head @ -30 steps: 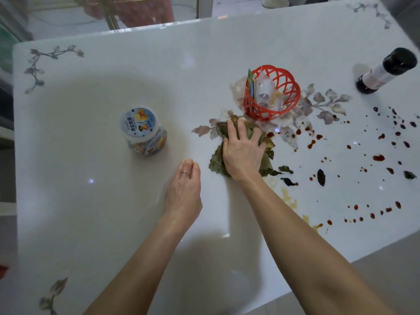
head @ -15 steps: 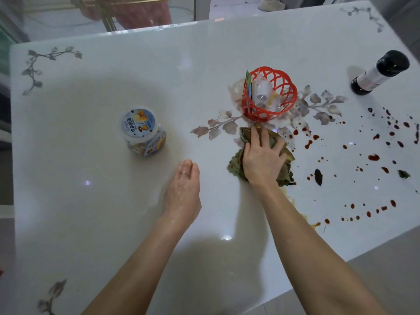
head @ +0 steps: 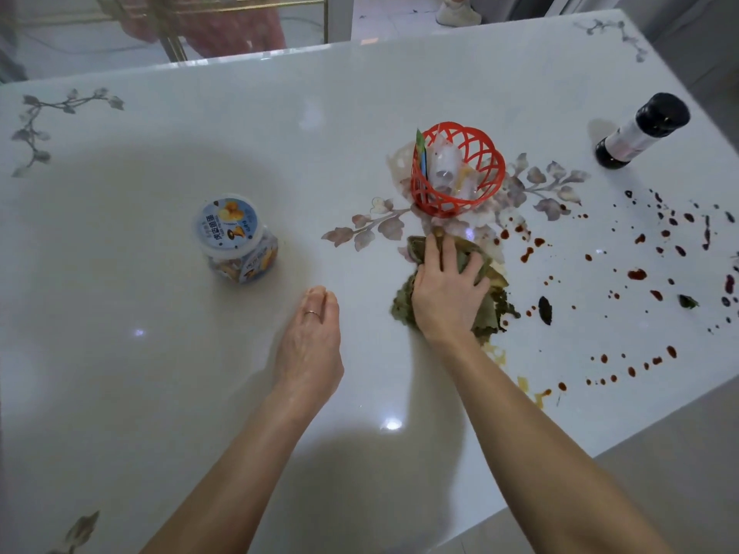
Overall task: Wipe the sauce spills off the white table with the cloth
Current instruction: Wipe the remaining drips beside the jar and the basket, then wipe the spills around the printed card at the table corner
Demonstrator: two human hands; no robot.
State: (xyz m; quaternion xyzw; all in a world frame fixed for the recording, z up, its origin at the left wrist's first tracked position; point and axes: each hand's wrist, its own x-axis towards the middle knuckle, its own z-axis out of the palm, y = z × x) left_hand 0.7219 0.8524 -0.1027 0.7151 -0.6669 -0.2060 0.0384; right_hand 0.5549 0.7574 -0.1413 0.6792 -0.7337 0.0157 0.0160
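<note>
My right hand (head: pixel 448 289) presses flat on a crumpled green-brown cloth (head: pixel 494 297) lying on the white table (head: pixel 160 393), just in front of the red basket. Its fingers are spread over the cloth. Dark red sauce spills (head: pixel 636 273) dot the table to the right of the cloth, and yellowish smears (head: pixel 528 387) lie by my right forearm. My left hand (head: pixel 310 345) rests palm down on the bare table, left of the cloth, fingers straight and together, holding nothing.
A red lattice basket (head: pixel 458 169) with small items stands just behind the cloth. A lidded snack jar (head: pixel 236 237) sits to the left. A dark-capped sauce bottle (head: pixel 644 131) stands at the far right. The table's front right edge (head: pixel 600 453) runs diagonally near my right arm.
My right hand has slid the cloth to the right, from beside the basket's left toward the sauce drops. The left hand has stayed in place.
</note>
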